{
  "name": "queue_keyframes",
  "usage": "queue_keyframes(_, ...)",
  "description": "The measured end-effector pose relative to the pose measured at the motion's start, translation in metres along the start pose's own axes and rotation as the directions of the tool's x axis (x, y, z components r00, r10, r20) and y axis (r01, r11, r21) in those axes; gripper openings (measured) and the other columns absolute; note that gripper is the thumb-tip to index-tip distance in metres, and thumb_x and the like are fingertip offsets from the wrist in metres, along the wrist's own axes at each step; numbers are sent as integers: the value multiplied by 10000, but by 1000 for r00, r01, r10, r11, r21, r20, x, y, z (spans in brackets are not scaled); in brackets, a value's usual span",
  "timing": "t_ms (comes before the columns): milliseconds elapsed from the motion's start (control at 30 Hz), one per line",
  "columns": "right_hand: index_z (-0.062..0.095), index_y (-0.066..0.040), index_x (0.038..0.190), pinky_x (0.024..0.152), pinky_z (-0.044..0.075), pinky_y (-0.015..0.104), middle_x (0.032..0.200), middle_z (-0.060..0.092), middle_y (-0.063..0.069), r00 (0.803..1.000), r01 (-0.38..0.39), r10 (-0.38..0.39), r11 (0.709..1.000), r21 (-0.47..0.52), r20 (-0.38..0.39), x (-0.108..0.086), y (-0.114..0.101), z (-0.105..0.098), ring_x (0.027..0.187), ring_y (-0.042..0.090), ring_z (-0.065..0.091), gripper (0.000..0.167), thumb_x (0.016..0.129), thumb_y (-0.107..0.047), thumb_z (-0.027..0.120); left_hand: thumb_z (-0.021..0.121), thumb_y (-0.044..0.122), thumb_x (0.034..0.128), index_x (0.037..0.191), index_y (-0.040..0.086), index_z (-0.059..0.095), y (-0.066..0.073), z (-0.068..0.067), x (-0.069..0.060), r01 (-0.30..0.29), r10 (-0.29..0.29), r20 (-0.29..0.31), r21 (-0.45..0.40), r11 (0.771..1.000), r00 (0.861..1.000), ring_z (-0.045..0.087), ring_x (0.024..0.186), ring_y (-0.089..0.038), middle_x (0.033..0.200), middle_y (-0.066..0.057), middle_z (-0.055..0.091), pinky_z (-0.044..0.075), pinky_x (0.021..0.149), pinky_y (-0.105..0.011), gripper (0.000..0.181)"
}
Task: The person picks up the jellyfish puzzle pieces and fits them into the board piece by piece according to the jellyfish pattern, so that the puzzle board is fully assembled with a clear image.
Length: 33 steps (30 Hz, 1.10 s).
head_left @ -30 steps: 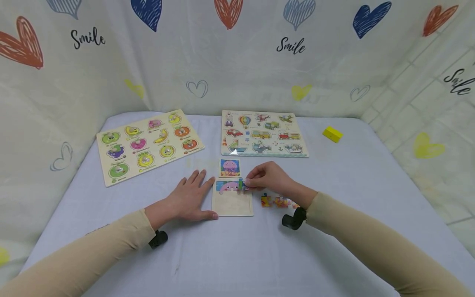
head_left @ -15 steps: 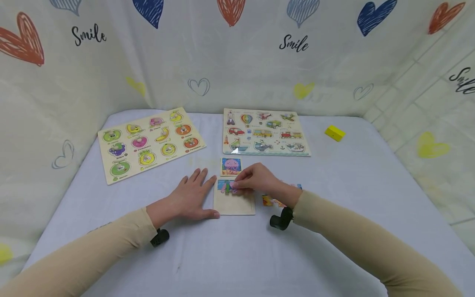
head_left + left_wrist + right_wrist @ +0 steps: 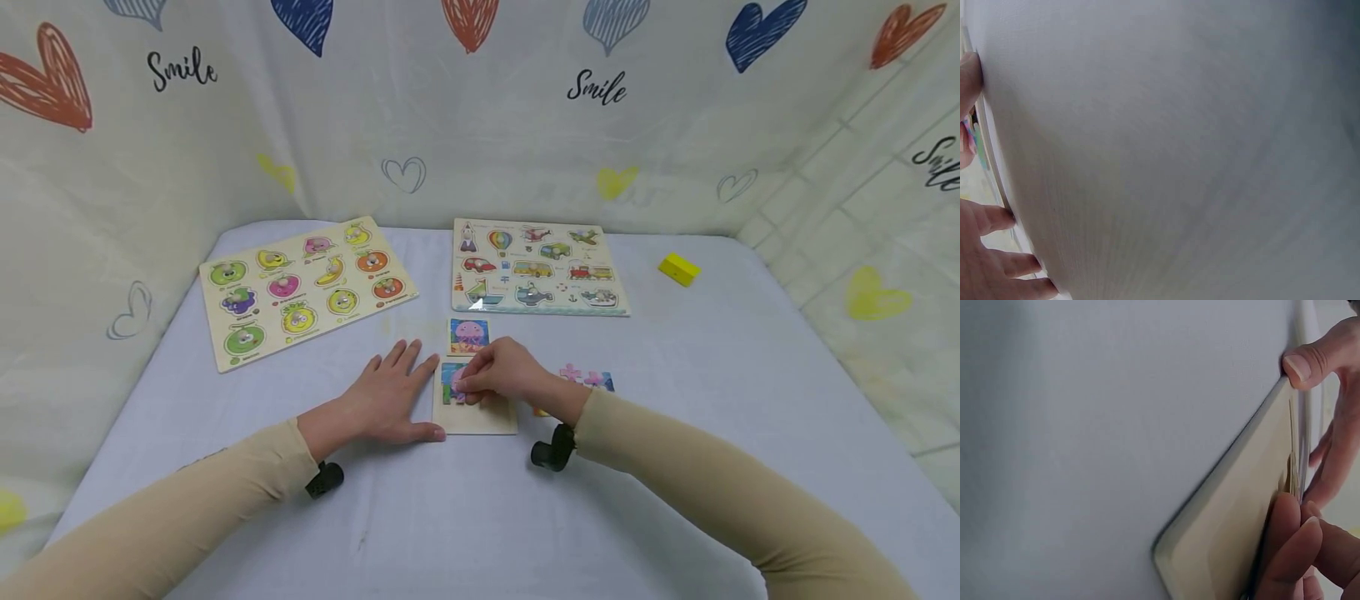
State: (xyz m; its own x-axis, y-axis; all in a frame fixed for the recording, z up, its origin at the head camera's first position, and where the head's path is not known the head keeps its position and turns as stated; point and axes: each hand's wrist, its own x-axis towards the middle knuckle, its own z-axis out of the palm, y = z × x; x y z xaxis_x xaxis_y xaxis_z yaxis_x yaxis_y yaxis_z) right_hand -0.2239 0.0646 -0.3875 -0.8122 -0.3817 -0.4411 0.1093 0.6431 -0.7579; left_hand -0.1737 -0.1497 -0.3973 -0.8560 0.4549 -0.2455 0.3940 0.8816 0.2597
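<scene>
A small wooden puzzle board (image 3: 474, 422) lies at the middle of the table, its lower part bare. My left hand (image 3: 382, 402) rests flat with spread fingers, thumb and index at the board's left edge. With thumb and fingers my right hand (image 3: 506, 372) pinches a puzzle piece (image 3: 453, 389) over the board's upper left; the hand hides the board's upper right. Above the board lies a small octopus picture (image 3: 470, 335). In the right wrist view, the left thumb touches a corner of the board (image 3: 1229, 512) and the right fingertips are close over it.
Loose puzzle pieces (image 3: 597, 380) lie right of the board, partly under my right forearm. A fruit board (image 3: 217, 308) stands back left, a vehicle board (image 3: 551, 306) back centre, and a yellow block (image 3: 678, 269) back right.
My right hand has moved left and slightly down over the board with the piece. More loose pieces show behind its wrist. The left hand keeps its place at the board's edge.
</scene>
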Motion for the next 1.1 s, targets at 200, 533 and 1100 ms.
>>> queue_keyframes(200,751,-60,882,576,501,179,736,758,50,1000,-11,10,999,-45,-28,0,-5,4,627,101,697,148,909,-200,791,697,694,831,1616,80,290,1,0,0,1,-1,-3,3,1000,1000,161,1564,-472,1687,-252,186,253,1186,-697,1076)
queue_keyframes(533,712,-67,800,541,465,170,679,735,42,996,-11,-1,989,-146,-86,-1,-12,6,595,103,706,198,869,-208,833,697,696,829,1614,79,295,0,1,0,2,-2,-7,11,1000,1000,173,1560,-475,1684,-251,197,259,1182,-699,1077)
queue_keyframes(1100,683,-73,800,552,499,170,725,713,51,994,7,-26,985,-170,-108,1,-12,12,600,124,695,186,874,-167,825,701,687,831,1607,71,309,0,1,0,-14,14,-14,7,1000,1000,184,1554,-484,1677,-259,210,272,1175,-700,1066)
